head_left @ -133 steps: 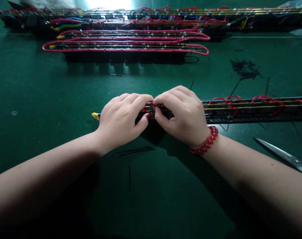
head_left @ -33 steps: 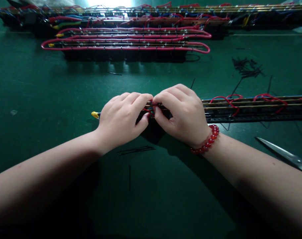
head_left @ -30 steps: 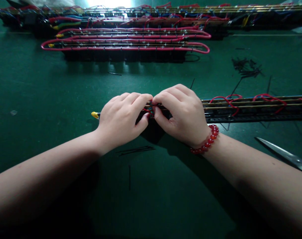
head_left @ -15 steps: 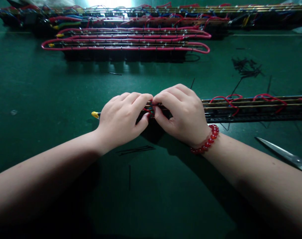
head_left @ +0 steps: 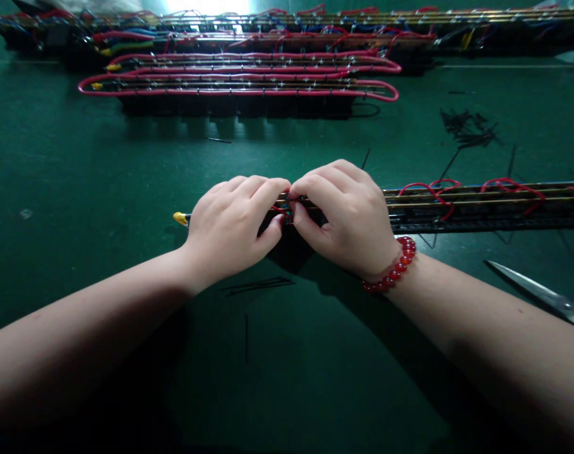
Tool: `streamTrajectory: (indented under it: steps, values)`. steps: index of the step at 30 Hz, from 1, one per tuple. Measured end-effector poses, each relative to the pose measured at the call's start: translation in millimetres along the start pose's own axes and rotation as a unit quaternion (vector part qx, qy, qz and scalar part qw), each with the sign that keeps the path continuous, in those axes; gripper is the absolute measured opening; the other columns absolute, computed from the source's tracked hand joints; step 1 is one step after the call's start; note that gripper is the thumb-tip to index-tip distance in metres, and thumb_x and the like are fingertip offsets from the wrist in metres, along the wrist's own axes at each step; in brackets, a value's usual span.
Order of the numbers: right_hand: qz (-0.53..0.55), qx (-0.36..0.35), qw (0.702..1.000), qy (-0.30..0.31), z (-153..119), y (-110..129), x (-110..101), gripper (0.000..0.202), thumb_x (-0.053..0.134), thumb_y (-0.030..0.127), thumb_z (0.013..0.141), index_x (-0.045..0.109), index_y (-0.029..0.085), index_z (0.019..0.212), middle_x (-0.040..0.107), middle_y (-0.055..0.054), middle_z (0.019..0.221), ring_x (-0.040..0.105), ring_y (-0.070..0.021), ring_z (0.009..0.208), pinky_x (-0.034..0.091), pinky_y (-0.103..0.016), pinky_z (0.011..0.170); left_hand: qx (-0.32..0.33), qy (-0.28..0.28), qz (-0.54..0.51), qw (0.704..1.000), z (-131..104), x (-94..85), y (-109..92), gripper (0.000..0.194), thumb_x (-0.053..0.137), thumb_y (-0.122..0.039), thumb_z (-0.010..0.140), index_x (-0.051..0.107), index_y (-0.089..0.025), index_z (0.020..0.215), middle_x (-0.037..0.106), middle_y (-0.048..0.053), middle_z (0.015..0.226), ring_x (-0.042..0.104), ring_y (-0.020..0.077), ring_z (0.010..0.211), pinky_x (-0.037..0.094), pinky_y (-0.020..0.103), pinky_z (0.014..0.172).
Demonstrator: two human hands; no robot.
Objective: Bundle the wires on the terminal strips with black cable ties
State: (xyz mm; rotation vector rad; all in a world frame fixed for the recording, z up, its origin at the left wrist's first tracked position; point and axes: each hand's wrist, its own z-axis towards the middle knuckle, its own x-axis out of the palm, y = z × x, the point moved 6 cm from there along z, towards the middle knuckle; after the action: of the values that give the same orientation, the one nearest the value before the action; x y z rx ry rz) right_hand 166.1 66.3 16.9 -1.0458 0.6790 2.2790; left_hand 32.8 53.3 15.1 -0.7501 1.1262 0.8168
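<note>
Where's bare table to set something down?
Table at left, between the red-looped bars and left forearm, save one small speck; and near, in shadow, between the lone black strip and right forearm. Crowded: far side, lined with long bars, and the wired bar under left hand and right hand.

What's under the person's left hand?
The left hand lies over part of a wired strip. A yellow tip sticks out on one side, and red wire shows on the other. Whatever else the hand covers can't be seen.
</note>
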Motion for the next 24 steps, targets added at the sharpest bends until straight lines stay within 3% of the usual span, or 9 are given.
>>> streamTrajectory:
  steps: [24]
  values:
    - [0.001,0.001,1.000,0.015,0.8,0.3,1.0,0.017,0.047,0.022,0.095,0.064,0.023,0.094,0.071,-0.007,0.094,0.060,-0.0252,0.091,0.049,-0.042,0.080,-0.004,0.006,-0.011,1.000,0.0,0.5,0.3,0.034,0.048,-0.029,0.095,0.059,-0.021,0.126,0.070,0.009,0.114,0.063,0.0277,0.104,0.049,0.041,0.088]
